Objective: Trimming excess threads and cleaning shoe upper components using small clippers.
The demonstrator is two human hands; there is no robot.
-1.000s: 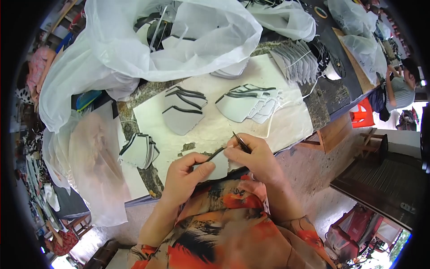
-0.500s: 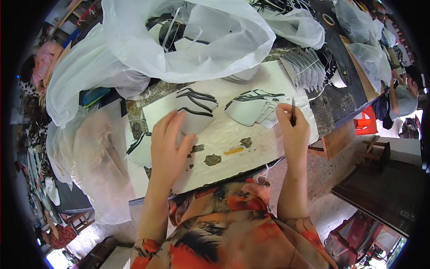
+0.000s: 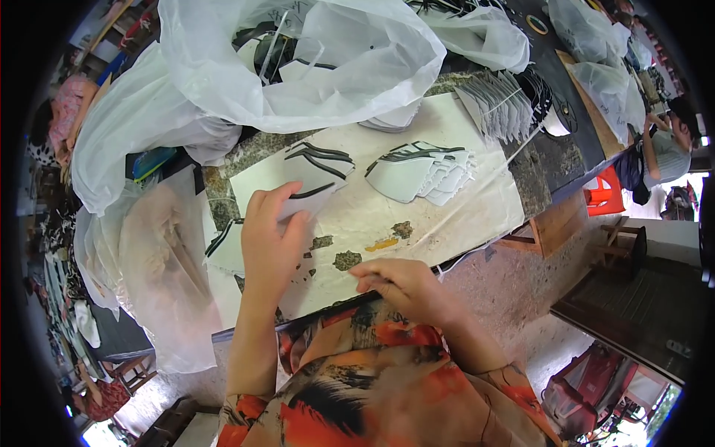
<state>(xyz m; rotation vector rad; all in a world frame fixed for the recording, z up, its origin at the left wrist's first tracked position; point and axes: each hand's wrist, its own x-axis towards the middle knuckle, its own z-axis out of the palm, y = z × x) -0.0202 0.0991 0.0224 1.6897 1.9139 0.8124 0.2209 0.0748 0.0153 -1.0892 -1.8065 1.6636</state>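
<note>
My left hand (image 3: 274,232) is at the near end of a fanned row of white panels (image 3: 322,165) with black-trimmed edges. Its thumb and forefinger close on the edge of the nearest panel (image 3: 309,201). Close to the table's front edge, my right hand (image 3: 395,281) is curled, fingers together, around a slim dark tool, mostly hidden by the fingers. Beyond it lies an overlapping pile of similar white panels (image 3: 421,173). Another black-edged panel (image 3: 227,249) rests left of my left wrist.
A large translucent plastic bag (image 3: 357,97) with more panels stands at the back. A tied stack of grey-white pieces (image 3: 495,104) is at the back right. Worn white sheeting (image 3: 447,231) covers the tabletop. A red stool (image 3: 603,192) and other people are farther off.
My right hand has moved from beside the right pile down and left to the table's front edge. My left hand has shifted slightly and its thumb and forefinger have closed on the panel.
</note>
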